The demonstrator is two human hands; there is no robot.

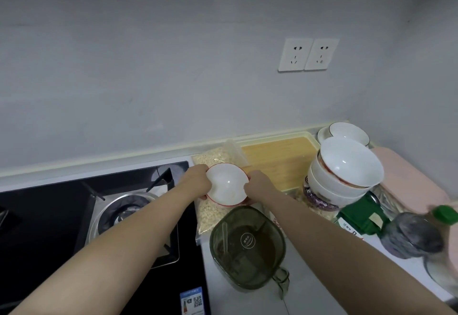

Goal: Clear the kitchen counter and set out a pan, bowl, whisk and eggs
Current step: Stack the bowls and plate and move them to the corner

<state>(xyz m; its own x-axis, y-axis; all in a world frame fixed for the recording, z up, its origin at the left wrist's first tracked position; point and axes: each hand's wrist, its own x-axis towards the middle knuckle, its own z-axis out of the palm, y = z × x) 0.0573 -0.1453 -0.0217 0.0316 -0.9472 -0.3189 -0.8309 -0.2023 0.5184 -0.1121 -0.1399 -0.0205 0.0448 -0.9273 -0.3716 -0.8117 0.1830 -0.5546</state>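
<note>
The white bowl with a red rim (226,184) was held at the back of the counter (309,277), just right of the gas hob (124,205) and over a clear bag of oats (214,157). Whether its base rested on the bag or hung above it could not be determined.

Grip state: the left hand (197,178) gripped the left side of the rim and the right hand (259,184) gripped the right side. On each hand the thumb lay at the rim and the fingers curled under the wall. The bowl therefore lay directly between the two hands, with the grips opposite each other across its mouth.

Orientation: the bowl was round and had no long axis. Its mouth faced up, tipped slightly toward the person.

Surroundings: a green translucent container (247,245) stood just in front of the bowl, toward the front edge. A wooden cutting board (280,161) lay to its right along the back edge. A stack of white bowls (344,173) stood further right, near the back right corner.

Assessment: bare counter showed only near the front edge, right of the green container. The right hand was probably the nearer for setting the bowl down there.
</note>
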